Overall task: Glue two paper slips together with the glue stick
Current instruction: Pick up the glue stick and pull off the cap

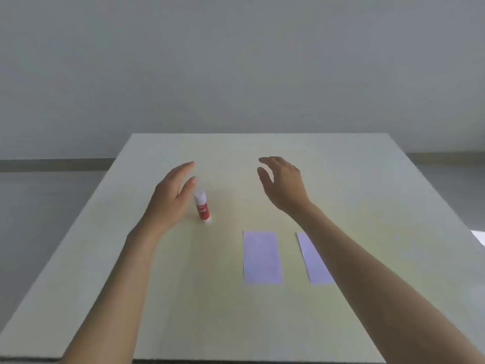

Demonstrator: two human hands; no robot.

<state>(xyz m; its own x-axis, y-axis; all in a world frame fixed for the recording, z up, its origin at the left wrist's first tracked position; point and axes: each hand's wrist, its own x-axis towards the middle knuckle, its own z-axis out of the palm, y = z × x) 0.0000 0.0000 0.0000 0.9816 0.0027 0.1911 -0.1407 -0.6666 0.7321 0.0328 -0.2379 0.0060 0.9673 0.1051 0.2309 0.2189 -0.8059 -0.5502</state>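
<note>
Glue stick (pixel 202 207): upright, capped, left of the table's (pixel 236 324) middle. Pale square tabletop against a plain grey wall (pixel 236 61). Two lilac paper slips (pixel 262 256) (pixel 313 261) flat, side by side, toward the right near edge; right one partly hidden under the forearm. Left hand (pixel 170 195) spread, empty, just beside the stick. Right hand (pixel 283 182) spread, empty, apart from everything.

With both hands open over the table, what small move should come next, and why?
Probably close the left hand around the upright red-and-white glue stick: it is open right beside it, the cap looks still on, and both pale purple paper slips lie flat and apart. The right hand holds nothing.
</note>
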